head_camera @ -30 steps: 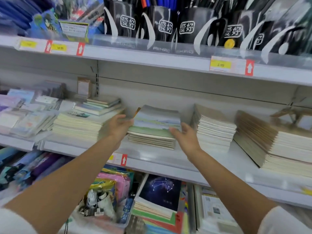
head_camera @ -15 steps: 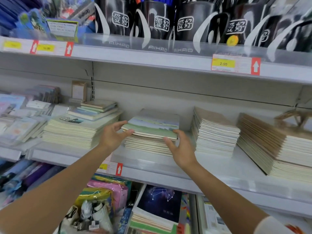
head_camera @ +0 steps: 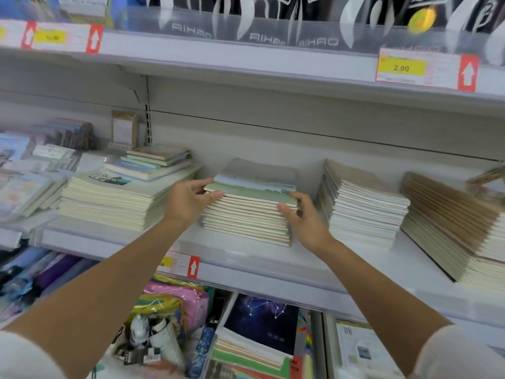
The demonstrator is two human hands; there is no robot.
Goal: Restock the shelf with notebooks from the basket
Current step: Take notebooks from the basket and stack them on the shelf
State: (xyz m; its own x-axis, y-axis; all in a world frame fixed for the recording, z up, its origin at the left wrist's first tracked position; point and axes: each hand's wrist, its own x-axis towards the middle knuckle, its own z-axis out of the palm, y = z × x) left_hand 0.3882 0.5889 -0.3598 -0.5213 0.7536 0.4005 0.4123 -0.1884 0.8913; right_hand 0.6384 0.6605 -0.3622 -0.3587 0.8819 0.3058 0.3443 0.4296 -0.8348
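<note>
A stack of thin notebooks [head_camera: 250,214] with a green landscape cover on top sits in the middle of the white shelf [head_camera: 246,266]. My left hand [head_camera: 185,201] pinches the top few notebooks at the stack's left front corner, thumb below and fingers above. My right hand [head_camera: 303,217] grips the right front corner, thumb against the spines and fingers curled round the side. The basket is not in view.
More notebook stacks flank it: a cream pile with small books on top [head_camera: 120,198] to the left, a white stack [head_camera: 360,206] and a brown-covered stack [head_camera: 451,228] to the right. Pen holders [head_camera: 273,12] line the upper shelf. Pouches and a starry notebook [head_camera: 259,321] lie below.
The view has moved closer. Both hands have closed onto the front corners of the middle stack, the left thumb now under the top notebooks.
</note>
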